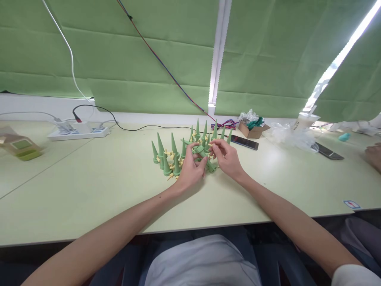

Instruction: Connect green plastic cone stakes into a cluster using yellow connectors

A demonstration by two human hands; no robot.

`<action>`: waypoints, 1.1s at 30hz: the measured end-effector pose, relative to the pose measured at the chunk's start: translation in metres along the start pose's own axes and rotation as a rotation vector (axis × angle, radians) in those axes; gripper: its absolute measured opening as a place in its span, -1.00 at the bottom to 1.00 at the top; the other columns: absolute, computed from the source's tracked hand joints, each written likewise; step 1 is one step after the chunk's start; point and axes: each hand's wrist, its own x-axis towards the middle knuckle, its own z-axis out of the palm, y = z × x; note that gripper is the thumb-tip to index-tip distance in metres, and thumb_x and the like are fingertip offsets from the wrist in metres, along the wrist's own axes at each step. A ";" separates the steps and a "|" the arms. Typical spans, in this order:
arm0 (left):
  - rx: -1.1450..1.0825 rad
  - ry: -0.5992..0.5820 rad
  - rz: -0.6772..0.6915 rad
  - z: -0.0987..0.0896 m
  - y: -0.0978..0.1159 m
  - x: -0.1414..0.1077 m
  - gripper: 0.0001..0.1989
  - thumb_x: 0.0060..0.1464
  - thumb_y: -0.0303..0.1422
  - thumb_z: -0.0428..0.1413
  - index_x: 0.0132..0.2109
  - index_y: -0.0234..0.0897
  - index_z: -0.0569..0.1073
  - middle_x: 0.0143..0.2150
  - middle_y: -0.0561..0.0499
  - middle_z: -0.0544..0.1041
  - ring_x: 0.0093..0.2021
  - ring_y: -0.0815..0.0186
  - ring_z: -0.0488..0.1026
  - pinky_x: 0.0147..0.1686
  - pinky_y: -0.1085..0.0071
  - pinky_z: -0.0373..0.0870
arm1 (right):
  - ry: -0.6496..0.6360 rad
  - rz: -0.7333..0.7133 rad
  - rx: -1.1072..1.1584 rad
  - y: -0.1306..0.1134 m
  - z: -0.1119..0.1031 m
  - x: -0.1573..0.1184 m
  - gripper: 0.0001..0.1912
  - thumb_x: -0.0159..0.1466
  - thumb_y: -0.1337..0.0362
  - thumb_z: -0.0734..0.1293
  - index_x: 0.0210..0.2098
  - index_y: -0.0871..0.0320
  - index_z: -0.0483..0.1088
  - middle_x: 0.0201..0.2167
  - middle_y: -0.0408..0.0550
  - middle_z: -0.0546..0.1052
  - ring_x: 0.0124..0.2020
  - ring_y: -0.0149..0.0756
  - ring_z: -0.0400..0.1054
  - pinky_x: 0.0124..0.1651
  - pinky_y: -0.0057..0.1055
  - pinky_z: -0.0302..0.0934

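Your pale shirt [202, 262] is nearest, below the front edge of the surface [113, 202]. Beyond it, your left hand [192, 170] grips a green part [203, 152] — your right hand [228, 159], just beside it, pinches a small yellow piece [210, 145]. Green cones [160, 146] stand to the left and behind; a dark phone [244, 142] lies behind your right hand.

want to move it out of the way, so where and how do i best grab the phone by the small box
Likely the phone is best pinched by its right end, across both long edges, coming from the front right and above. It lies flat, with green cones crowding its left end and the cardboard box close behind.
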 end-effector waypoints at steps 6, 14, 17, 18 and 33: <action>-0.052 -0.017 -0.009 0.001 -0.002 0.000 -0.51 0.22 -0.21 0.16 0.15 -0.12 0.08 -0.35 0.19 0.46 -0.68 0.52 0.30 -0.67 0.54 0.21 | -0.072 0.031 0.024 0.002 0.003 -0.003 -0.73 0.42 0.00 0.25 -0.12 0.06 0.35 -0.45 -0.13 0.50 -0.53 -0.31 0.38 -0.40 -0.32 0.31; -0.081 -0.020 -0.026 0.003 0.000 0.002 -0.61 0.14 -0.29 0.19 -0.01 -0.12 0.14 -0.37 0.23 0.43 -0.69 0.56 0.26 -0.68 0.56 0.15 | -0.094 0.037 -0.008 -0.002 -0.002 -0.001 -0.68 0.43 -0.03 0.24 -0.30 0.06 0.32 -0.57 -0.20 0.38 -0.58 -0.36 0.27 -0.48 -0.37 0.19; -0.102 -0.017 -0.042 0.003 0.000 0.003 -0.57 0.11 -0.28 0.22 0.00 -0.11 0.15 -0.37 0.24 0.41 -0.70 0.55 0.26 -0.70 0.54 0.11 | -0.090 0.039 -0.032 -0.002 -0.003 -0.001 -0.66 0.43 -0.04 0.23 -0.33 0.06 0.32 -0.61 -0.22 0.33 -0.61 -0.36 0.22 -0.50 -0.37 0.14; -0.106 -0.018 -0.048 0.003 0.000 0.003 -0.57 0.11 -0.28 0.22 0.00 -0.11 0.15 -0.37 0.24 0.40 -0.70 0.54 0.27 -0.70 0.53 0.11 | -0.087 0.039 -0.038 -0.001 -0.003 -0.001 -0.66 0.43 -0.04 0.23 -0.34 0.06 0.32 -0.62 -0.22 0.31 -0.62 -0.37 0.20 -0.51 -0.37 0.13; -0.100 -0.014 -0.019 0.003 -0.004 0.003 -0.59 0.13 -0.20 0.24 -0.03 -0.13 0.19 -0.37 0.19 0.44 -0.69 0.52 0.29 -0.70 0.52 0.12 | -0.093 -0.027 -0.163 0.002 -0.002 -0.002 -0.60 0.44 -0.04 0.21 -0.42 0.08 0.29 -0.61 -0.21 0.26 -0.59 -0.39 0.08 -0.49 -0.38 0.02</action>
